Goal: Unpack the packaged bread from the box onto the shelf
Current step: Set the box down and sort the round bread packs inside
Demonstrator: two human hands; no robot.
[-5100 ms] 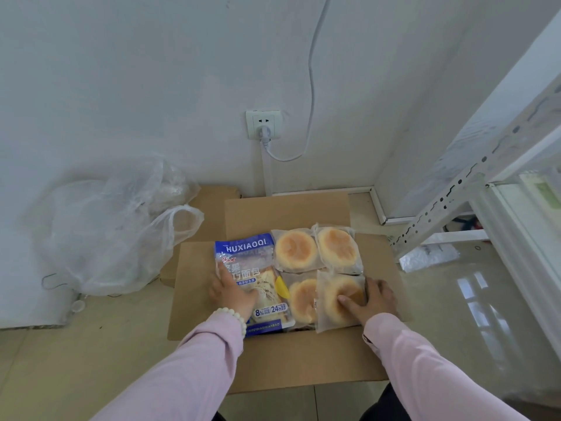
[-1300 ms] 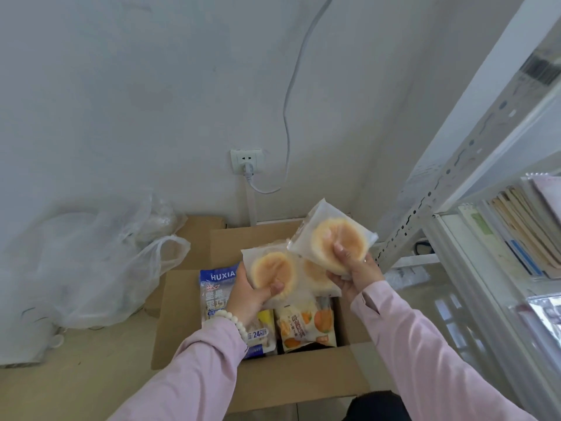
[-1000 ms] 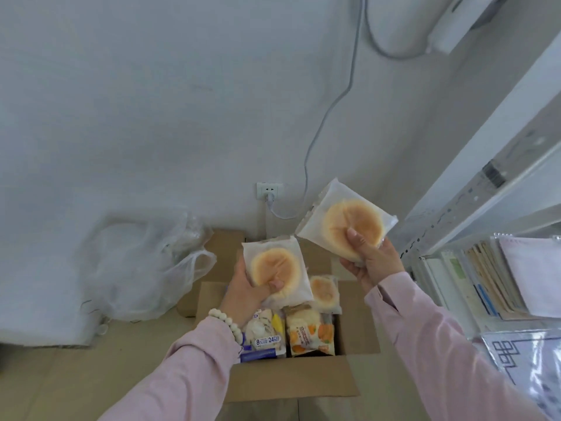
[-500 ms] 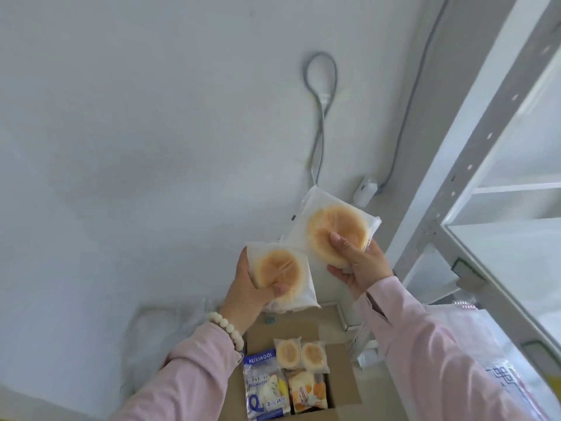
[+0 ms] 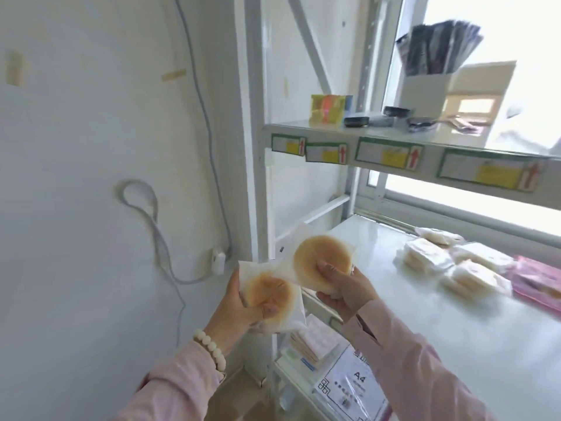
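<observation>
In front of a white metal shelf, a person holds up two round buns in clear wrappers. The left hand grips one bread packet, thumb pressed on its face and fingers curled behind it. The right hand clamps the second bread packet the same way, slightly higher, at the near left corner of the middle board. The wrappers overlap. Farther right on that board lie pale flat packets and pink packets.
</observation>
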